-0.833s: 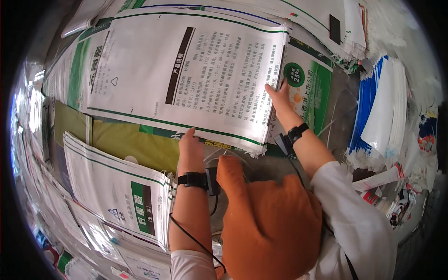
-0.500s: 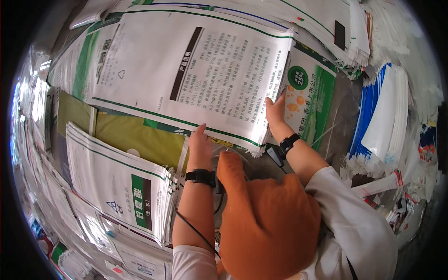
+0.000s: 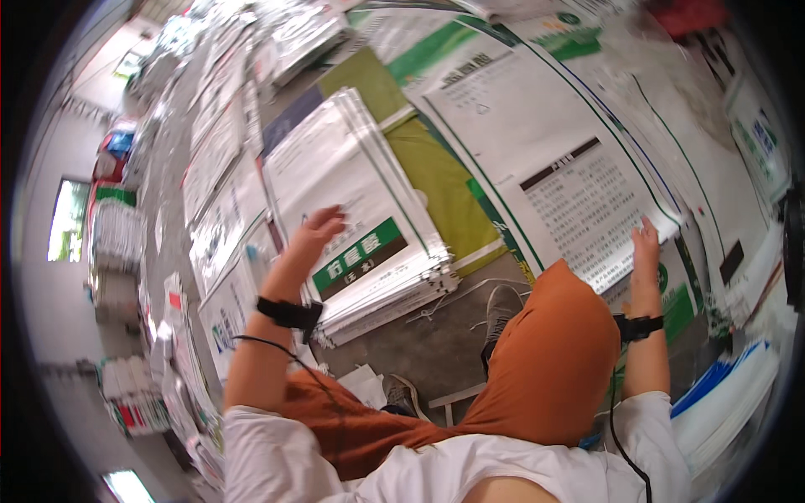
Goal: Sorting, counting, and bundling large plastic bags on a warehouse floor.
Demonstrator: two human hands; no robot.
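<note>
My left hand (image 3: 315,232) is over a stack of flat white woven bags (image 3: 335,159), its fingers stretched out and nothing in them. A green and black printed panel shows on the top bag beside it. Whether the fingers touch the bag I cannot tell. My right hand (image 3: 646,245) is open at the near right end of another flat white printed bag (image 3: 511,126), with its fingers pointing away from me. That bag has green edge stripes and a block of small dark print, and lies over green printed bags.
An olive-green bag (image 3: 432,172) lies between the two white piles. More white bags (image 3: 226,176) cover the floor at left. A dark phone-like rectangle (image 3: 732,261) lies at right, near a blue and white bundle (image 3: 725,386). My shoes (image 3: 503,310) stand on the grey floor.
The view has swung left. My left hand has left the edge of the large white bag and moved left over the other stack. My right hand has loosened from the bag's end.
</note>
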